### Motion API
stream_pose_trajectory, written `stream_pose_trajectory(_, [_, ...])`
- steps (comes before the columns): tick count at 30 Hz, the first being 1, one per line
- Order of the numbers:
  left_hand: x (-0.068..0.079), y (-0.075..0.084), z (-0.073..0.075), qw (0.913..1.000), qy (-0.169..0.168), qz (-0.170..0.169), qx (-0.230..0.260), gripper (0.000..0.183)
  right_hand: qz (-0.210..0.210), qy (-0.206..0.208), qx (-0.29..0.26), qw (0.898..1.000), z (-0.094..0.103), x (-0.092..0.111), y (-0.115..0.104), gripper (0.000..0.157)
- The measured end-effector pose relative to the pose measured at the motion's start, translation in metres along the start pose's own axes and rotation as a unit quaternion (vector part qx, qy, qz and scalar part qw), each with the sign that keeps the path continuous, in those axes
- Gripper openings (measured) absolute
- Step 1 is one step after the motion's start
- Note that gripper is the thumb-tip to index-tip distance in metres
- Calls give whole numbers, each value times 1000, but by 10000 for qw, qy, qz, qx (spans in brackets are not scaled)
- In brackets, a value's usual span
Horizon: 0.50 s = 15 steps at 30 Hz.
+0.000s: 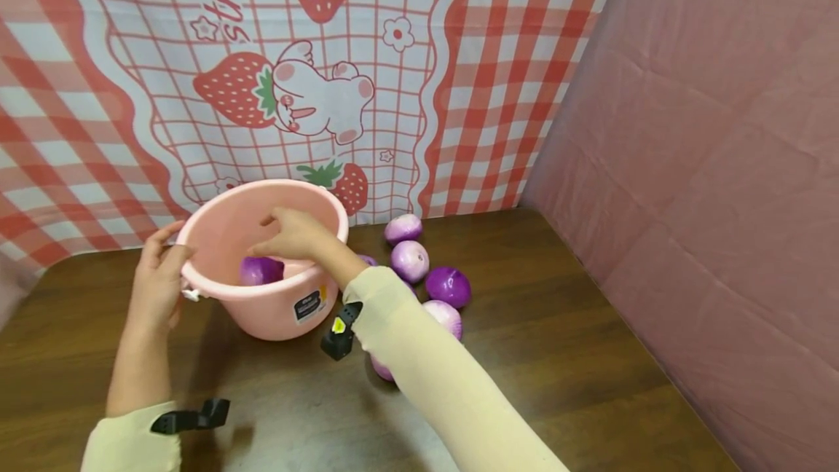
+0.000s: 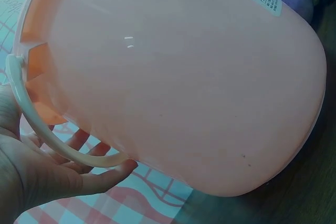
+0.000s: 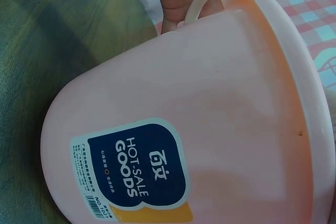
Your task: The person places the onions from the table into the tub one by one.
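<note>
A pink plastic bucket [image 1: 282,315] stands on the wooden table, with a purple onion [image 1: 255,271] lying inside. My left hand [image 1: 156,286] grips the bucket at its left rim; in the left wrist view the pale handle [image 2: 44,135] curves across that hand. Reaching over the right rim, my right hand [image 1: 295,235] is inside the bucket, thumb and fingers spread apart above the onion with nothing between them. The right wrist view shows mostly the bucket's label [image 3: 139,166] and side, with the right hand hidden there.
To the right of the bucket, several red onions lie close together, among them a dark purple onion [image 1: 448,287] and a paler onion [image 1: 409,261]. My right sleeve [image 1: 432,370] covers part of the group. A strawberry-patterned cloth [image 1: 498,93] hangs behind the table [image 1: 557,355], a pink cloth [image 1: 721,166] at right.
</note>
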<state>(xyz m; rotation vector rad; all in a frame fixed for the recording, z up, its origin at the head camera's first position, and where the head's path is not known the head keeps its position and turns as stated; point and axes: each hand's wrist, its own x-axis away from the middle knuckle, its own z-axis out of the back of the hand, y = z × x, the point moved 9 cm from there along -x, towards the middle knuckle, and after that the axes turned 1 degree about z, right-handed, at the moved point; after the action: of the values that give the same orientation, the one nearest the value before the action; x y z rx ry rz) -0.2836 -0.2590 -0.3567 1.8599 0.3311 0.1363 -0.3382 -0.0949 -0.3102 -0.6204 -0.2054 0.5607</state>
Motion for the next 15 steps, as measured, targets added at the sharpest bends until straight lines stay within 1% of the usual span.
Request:
stream_pose_trajectory(5, [-1,-1,-1,10000,-23,18,89,31,-67,-39,126,9999,0,-1,1,50])
stream_pose_trajectory(10, [0,-2,1,9999,43,60,92,30,45,-67,116,9999,0,-1,-1,45])
stream_pose_trajectory(15, [-1,-2,1,9999,86,102,52,30,132,112,-26,9998,2,-2,-1,41])
